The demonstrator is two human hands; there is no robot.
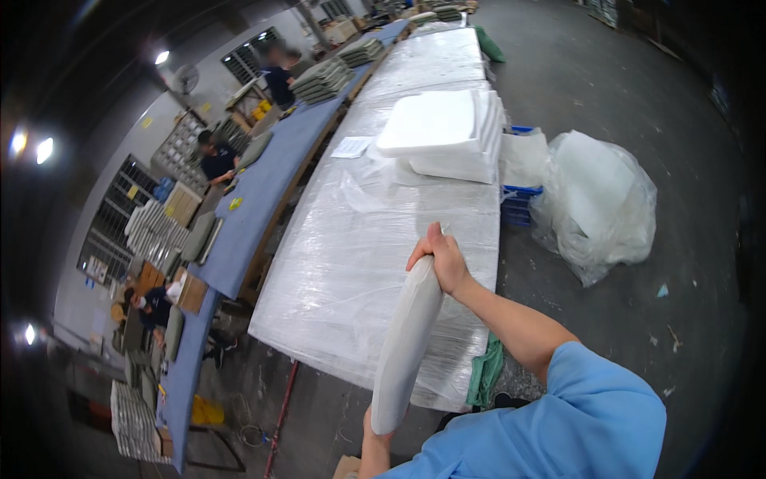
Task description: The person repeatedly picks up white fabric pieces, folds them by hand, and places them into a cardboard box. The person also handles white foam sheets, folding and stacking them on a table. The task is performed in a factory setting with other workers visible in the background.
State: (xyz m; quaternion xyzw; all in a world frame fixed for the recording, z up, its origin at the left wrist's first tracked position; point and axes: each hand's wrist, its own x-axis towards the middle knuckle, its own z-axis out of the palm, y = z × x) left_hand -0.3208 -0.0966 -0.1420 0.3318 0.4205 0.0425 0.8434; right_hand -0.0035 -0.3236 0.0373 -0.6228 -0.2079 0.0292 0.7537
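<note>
I hold a pale grey-white foam pad edge-on over the near end of a long table wrapped in clear plastic. My right hand grips its upper end, arm in a blue sleeve. My left hand holds its lower end from underneath, mostly hidden by the pad. Farther along the table lies a stack of white foam pads, with a sheet of paper beside it.
A large clear plastic bag of white material sits on the concrete floor to the right, next to a blue crate. A green cloth hangs at the table's near corner. At a blue-topped bench on the left, other people work among grey pad stacks.
</note>
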